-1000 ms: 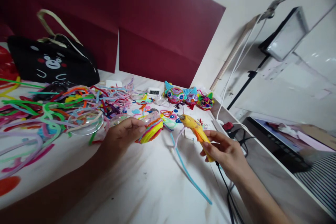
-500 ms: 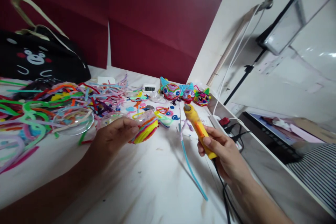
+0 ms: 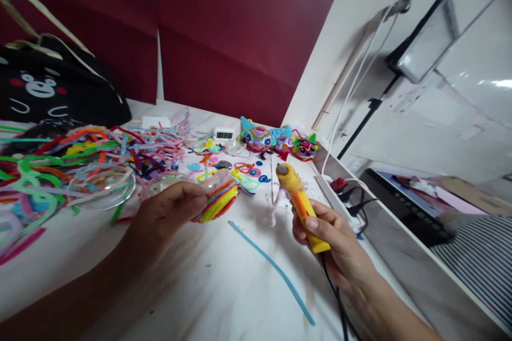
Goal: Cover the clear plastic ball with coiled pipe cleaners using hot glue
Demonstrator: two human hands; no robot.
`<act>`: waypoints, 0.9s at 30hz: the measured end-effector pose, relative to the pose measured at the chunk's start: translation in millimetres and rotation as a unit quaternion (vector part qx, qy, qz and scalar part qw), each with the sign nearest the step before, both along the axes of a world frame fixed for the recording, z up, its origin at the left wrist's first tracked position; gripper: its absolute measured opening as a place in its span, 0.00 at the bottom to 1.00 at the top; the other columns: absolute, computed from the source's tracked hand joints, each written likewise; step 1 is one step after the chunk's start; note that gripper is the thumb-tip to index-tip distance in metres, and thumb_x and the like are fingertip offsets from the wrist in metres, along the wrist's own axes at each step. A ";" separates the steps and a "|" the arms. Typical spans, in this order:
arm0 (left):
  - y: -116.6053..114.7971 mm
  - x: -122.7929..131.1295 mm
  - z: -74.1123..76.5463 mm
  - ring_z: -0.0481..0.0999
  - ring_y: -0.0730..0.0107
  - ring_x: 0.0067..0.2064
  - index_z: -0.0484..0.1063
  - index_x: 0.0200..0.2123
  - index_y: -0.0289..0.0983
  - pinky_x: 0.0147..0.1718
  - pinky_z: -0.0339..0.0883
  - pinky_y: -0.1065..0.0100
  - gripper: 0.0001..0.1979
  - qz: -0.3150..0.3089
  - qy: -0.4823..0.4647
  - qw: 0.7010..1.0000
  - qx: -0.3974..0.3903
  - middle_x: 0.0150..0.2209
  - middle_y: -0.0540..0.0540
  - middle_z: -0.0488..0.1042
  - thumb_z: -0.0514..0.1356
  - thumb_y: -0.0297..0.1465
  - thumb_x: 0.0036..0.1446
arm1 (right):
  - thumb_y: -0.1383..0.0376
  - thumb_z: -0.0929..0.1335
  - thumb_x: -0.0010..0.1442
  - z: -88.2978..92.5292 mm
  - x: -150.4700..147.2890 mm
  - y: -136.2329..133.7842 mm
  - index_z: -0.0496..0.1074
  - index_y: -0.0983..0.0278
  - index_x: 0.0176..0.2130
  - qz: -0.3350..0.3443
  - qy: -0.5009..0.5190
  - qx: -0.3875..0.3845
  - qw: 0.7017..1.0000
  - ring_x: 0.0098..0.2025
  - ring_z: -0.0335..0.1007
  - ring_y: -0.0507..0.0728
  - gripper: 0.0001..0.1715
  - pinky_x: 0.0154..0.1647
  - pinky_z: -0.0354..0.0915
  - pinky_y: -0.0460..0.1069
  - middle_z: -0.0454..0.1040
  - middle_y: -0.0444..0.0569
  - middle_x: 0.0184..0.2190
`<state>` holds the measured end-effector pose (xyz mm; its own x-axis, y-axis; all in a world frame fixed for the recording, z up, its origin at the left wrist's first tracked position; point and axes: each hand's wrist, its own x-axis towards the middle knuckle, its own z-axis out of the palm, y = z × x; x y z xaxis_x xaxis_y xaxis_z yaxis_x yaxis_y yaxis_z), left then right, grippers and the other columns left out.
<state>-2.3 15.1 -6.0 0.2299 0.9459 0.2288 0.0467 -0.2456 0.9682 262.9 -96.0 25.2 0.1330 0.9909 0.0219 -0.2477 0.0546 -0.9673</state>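
Observation:
My left hand is closed, thumb and fingers pinching a clear plastic half-ball striped with yellow, orange, red and blue pipe cleaners. In my right hand is a straight yellow hot glue gun, its metal nozzle pointing up and away, its black cord trailing below. A light blue pipe cleaner lies on the table between my hands, touched by neither. Just left of the glue gun is a curled lilac pipe cleaner.
Loose pipe cleaners and a clear plastic dome cover the left side. Several decorated animal heads stand at the back beside a small digital clock. At right are a power strip and a raised table edge. A black bag sits back left.
The light blue pipe cleaner, earlier steep beside the glue gun's nozzle, now lies slanted on the table with its upper end farther left. Both hands keep their holds, and the view has shifted slightly.

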 end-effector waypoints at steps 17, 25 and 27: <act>-21.9 7.5 9.4 0.74 0.66 0.37 0.76 0.35 0.40 0.37 0.65 0.68 0.08 -0.052 -0.024 0.998 -0.010 0.33 0.50 0.78 0.64 0.38 0.57 | 0.60 0.80 0.50 -8.4 -8.9 -18.4 0.77 0.57 0.44 -0.084 -0.138 0.067 0.985 0.33 0.71 0.53 0.22 0.31 0.68 0.44 0.78 0.45 0.35; -21.9 8.8 6.1 0.76 0.60 0.37 0.77 0.34 0.40 0.38 0.69 0.65 0.09 -0.040 0.018 0.999 0.023 0.34 0.47 0.79 0.64 0.39 0.54 | 0.60 0.77 0.55 -21.9 -12.9 -16.0 0.71 0.56 0.49 -0.113 -0.210 0.096 0.966 0.39 0.74 0.57 0.23 0.31 0.70 0.47 0.76 0.49 0.40; -22.2 9.1 6.3 0.77 0.59 0.38 0.77 0.33 0.40 0.38 0.70 0.64 0.08 -0.037 0.024 0.999 0.029 0.34 0.47 0.80 0.64 0.38 0.54 | 0.61 0.77 0.55 -24.6 -13.8 -17.7 0.71 0.56 0.48 -0.113 -0.224 0.101 0.963 0.36 0.74 0.56 0.22 0.30 0.70 0.47 0.76 0.49 0.39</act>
